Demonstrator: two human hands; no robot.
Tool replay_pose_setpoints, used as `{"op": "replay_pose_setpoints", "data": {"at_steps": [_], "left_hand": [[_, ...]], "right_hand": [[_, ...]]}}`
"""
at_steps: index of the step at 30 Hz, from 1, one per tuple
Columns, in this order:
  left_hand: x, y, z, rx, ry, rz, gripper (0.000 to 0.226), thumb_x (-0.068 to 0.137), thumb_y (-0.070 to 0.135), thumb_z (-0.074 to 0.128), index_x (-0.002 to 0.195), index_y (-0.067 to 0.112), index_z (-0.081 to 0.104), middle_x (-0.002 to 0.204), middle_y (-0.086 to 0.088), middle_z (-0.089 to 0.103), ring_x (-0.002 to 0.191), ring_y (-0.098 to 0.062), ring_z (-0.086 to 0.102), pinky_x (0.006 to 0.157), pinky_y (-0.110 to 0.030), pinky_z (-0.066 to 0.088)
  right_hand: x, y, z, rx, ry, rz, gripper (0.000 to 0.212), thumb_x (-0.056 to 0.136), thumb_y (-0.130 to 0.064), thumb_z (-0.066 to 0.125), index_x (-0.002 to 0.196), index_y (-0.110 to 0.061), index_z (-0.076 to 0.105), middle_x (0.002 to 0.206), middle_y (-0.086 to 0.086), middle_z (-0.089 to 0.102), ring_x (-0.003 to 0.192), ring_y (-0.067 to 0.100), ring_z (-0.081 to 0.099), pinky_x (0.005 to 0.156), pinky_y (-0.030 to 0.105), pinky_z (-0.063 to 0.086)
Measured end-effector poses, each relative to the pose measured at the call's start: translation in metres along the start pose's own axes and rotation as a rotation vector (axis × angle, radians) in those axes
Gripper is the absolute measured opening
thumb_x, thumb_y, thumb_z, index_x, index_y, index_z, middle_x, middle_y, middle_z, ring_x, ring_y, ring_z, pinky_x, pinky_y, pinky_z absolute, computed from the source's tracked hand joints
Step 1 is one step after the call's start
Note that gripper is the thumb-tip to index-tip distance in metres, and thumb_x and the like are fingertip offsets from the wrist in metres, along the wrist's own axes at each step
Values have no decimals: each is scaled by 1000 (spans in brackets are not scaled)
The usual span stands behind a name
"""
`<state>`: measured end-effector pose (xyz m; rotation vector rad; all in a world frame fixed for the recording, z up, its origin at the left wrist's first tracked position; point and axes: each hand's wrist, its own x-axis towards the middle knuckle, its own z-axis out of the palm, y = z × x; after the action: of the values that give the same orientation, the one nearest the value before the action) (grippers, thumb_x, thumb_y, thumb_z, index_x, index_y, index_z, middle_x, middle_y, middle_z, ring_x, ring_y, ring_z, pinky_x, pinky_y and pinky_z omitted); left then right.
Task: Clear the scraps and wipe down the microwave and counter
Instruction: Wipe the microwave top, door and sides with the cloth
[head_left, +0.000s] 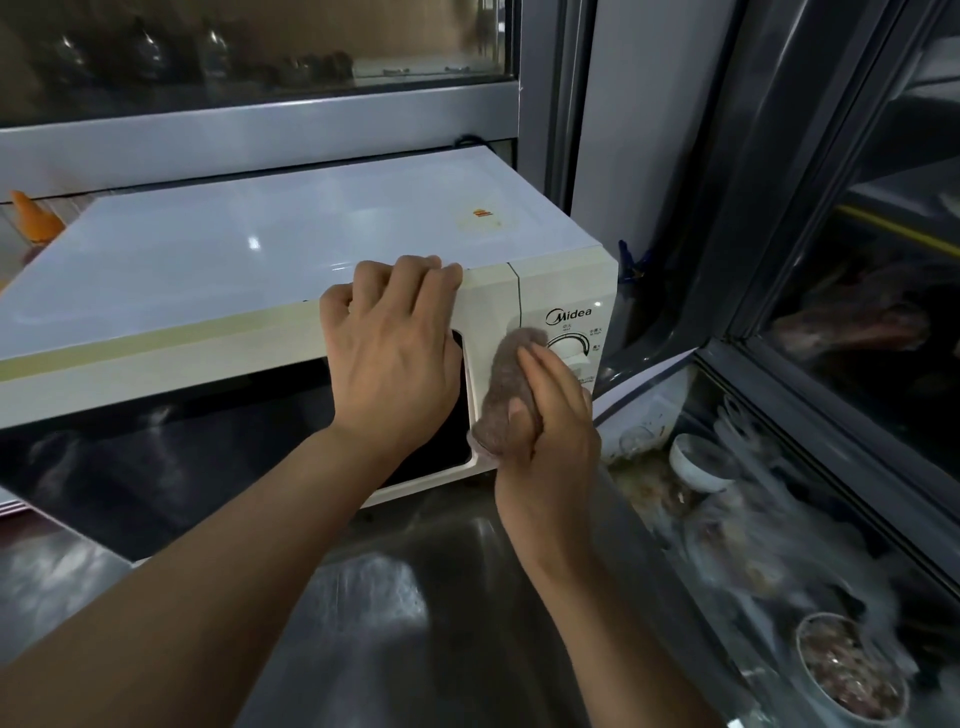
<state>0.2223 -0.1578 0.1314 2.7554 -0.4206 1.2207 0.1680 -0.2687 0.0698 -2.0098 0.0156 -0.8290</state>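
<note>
1. On the stainless counter (395, 613), head view: a white Midea microwave (249, 260) sits with its door closed, top panel glossy, a small orange-and-yellow sticker mark (483, 213) near its back right corner

2. Left hand (389, 353) lies over the front top edge of the microwave, fingers curled down onto the top panel, palm across the upper right of the door; it looks to be bracing the oven

3. Right hand (545, 431) grips a bunched grey-brown cloth (511, 389), thumb pressed into it, and holds the cloth's upper end against the control panel just left of the upper dial (569, 348)

4. Hands are near each other but apart, one on the casing, one clamped on the cloth

5. Handling, as judged: cloth is soft, light, takes any shape, best held bunched in the fist as now. Microwave is heavy and stiff, yet could slide on smooth steel, so a steadying hand on the top edge makes sense. Dials stick out and may turn if rubbed hard

6. Right of the counter, behind glass (810, 467): a white bowl (696, 462) and a bowl of dark chopped food (852, 670), blurred. An orange object (34, 218) shows far left, not identifiable

7. Stage, as judged: wiping the microwave front; counter not yet wiped; no scraps plainly visible
</note>
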Motion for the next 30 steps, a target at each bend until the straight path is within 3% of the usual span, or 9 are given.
{"op": "replay_pose_setpoints", "data": {"at_steps": [2, 6, 7, 11, 15, 22, 26, 30], "left_hand": [[0, 0, 1, 0, 9, -1, 42, 74, 12, 52, 114, 14, 60, 114, -2, 62, 95, -31, 52, 75, -37, 30], [-1, 0, 2, 10, 12, 2, 43, 72, 12, 52, 114, 14, 60, 114, -2, 61, 95, -31, 51, 74, -37, 29], [-1, 0, 2, 11, 11, -1, 43, 72, 12, 52, 114, 14, 60, 113, -1, 61, 95, -31, 51, 74, -37, 29], [-1, 1, 1, 11, 15, -1, 43, 73, 12, 52, 115, 14, 60, 113, -2, 61, 95, -31, 51, 74, -38, 30], [-2, -1, 1, 13, 12, 2, 42, 75, 12, 53, 116, 15, 59, 114, -1, 61, 96, -31, 50, 75, -37, 29], [-3, -3, 5, 11, 38, 25, 42, 77, 13, 54, 118, 14, 59, 115, -2, 61, 96, -30, 51, 75, -38, 30], [-3, -3, 5, 16, 46, 37, 42, 76, 13, 54, 118, 14, 59, 114, -1, 61, 95, -30, 51, 75, -38, 31], [-1, -1, 4, 15, 42, 11, 43, 74, 12, 52, 116, 14, 60, 112, -2, 62, 94, -31, 52, 75, -38, 31]], "right_hand": [[-6, 3, 7, 13, 13, 1, 37, 96, -1, 43, 132, -7, 52, 140, -1, 47, 128, 10, 38, 105, 5, 20], [-23, 28, 9, 40, 21, 16, 35, 94, 3, 45, 127, 0, 55, 134, 7, 52, 127, 20, 46, 109, 29, 35], [-24, 33, 8, 35, 15, 25, 34, 92, 6, 47, 124, 1, 57, 129, 10, 54, 123, 21, 50, 107, 28, 37], [-20, 37, 7, 15, 2, 50, 39, 83, 12, 57, 120, 0, 61, 120, 11, 53, 113, 17, 53, 101, 7, 34], [-9, 38, 7, 14, 73, 14, 40, 78, 11, 63, 117, 0, 63, 118, 11, 55, 110, 16, 54, 99, 3, 32], [8, 54, 5, -38, 264, 58, 33, 72, 12, 64, 102, 0, 69, 106, 14, 62, 95, 10, 53, 91, -1, 33], [28, 59, -1, 107, 401, 273, 26, 78, 0, 67, 104, -1, 68, 105, 9, 63, 91, 10, 58, 81, 6, 46], [25, 51, 4, 87, 389, 259, 19, 77, 1, 68, 96, 2, 67, 102, 13, 60, 88, 14, 57, 79, 9, 47]]}}
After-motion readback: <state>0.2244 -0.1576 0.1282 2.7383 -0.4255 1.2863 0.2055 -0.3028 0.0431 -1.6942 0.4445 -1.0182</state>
